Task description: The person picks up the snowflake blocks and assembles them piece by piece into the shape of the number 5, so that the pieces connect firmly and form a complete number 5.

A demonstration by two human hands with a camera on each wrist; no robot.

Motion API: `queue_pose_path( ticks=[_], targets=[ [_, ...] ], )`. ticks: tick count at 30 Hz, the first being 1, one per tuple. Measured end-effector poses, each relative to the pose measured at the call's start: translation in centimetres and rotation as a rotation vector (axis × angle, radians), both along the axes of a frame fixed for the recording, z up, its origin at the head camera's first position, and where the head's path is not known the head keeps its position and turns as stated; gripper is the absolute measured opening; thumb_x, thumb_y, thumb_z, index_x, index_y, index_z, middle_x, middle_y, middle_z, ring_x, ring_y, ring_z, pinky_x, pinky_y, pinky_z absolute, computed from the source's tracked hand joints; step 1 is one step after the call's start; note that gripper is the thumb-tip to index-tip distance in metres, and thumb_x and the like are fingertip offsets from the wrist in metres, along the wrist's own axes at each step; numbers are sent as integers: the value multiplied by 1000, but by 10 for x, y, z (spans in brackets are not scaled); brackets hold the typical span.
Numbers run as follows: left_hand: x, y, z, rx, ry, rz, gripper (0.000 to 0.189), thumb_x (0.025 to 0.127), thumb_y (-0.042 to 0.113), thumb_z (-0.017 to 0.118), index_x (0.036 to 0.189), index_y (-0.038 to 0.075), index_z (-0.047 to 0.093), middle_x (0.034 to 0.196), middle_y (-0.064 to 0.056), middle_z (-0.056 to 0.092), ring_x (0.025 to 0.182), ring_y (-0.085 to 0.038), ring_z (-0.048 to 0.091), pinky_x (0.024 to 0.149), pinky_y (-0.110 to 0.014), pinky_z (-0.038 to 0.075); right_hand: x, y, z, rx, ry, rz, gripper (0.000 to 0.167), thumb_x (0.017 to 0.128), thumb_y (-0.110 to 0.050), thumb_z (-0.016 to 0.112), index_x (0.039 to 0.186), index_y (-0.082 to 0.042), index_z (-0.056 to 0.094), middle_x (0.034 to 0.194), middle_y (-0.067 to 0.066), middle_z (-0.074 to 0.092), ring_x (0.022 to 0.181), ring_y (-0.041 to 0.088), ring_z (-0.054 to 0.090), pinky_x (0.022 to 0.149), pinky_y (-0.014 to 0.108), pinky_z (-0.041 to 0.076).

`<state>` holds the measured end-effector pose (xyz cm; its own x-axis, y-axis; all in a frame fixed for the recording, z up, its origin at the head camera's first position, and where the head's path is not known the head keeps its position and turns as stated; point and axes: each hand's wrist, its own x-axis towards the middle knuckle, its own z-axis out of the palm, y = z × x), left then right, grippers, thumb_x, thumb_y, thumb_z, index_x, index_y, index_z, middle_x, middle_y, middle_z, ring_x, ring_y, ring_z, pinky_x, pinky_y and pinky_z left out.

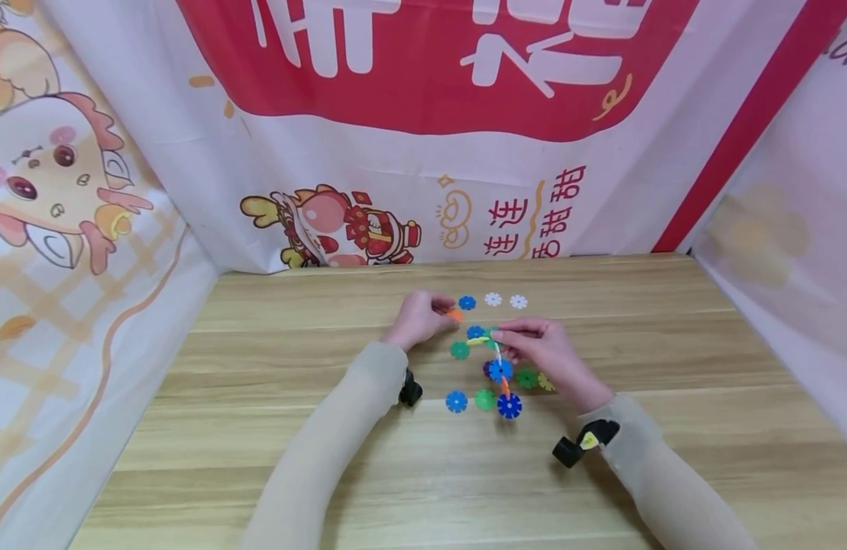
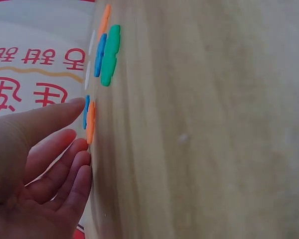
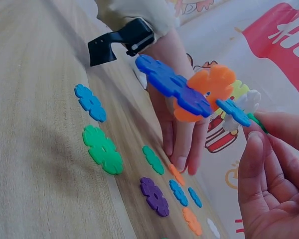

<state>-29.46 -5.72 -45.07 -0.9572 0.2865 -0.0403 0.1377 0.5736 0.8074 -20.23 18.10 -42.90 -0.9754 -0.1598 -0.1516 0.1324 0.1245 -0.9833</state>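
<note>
My right hand (image 1: 543, 347) pinches a green notched disc (image 3: 257, 122) between thumb and fingers. That disc ends a raised chain of interlocking plastic snowflake discs. Further along the chain are a white disc (image 3: 246, 102), a yellow disc (image 3: 239, 89), a blue disc (image 3: 233, 112), an orange disc (image 3: 214, 82) and, at the far end, a dark blue disc (image 3: 172, 84). To the left, my left hand (image 1: 423, 317) reaches down to a loose orange disc (image 2: 91, 122) lying flat on the table. Its fingertips are right at the disc's edge, with the thumb spread apart from the fingers.
Loose discs lie around the chain on the wooden table (image 1: 272, 458): a blue disc (image 1: 467, 302) and two white ones behind, a green disc (image 1: 460, 350) near the left hand, a blue disc (image 1: 456, 401) in front, and a purple disc (image 3: 154, 196). Printed cloth (image 1: 396, 168) hangs behind.
</note>
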Motion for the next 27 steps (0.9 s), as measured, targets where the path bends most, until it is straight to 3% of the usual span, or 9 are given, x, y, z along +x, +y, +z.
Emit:
queue_pose_path(
  ticks=[9,17,27],
  targets=[
    [-3,6,2,-75,-43,8,33,87,14,83,117,7,74,106,-2,71,93,-16,63,85,-31,53,0,2,-2,9,-9,1,42,91,-32,80,118,-1,72,103,22,71,78,19,67,74,32,60],
    [-3,6,2,-101,-24,-8,26,85,15,85,108,8,75,99,0,68,90,-16,62,82,-31,52,-1,3,-1,4,-15,1,42,92,-31,79,119,-1,71,101,17,72,78,19,67,75,30,60],
    [12,-5,-2,50,15,-39,20,86,4,82,102,9,70,93,-2,68,87,-16,65,77,-29,56,-1,5,-3,-3,-22,-8,42,92,-31,79,120,-1,71,99,13,72,78,18,66,74,30,60]
  ],
)
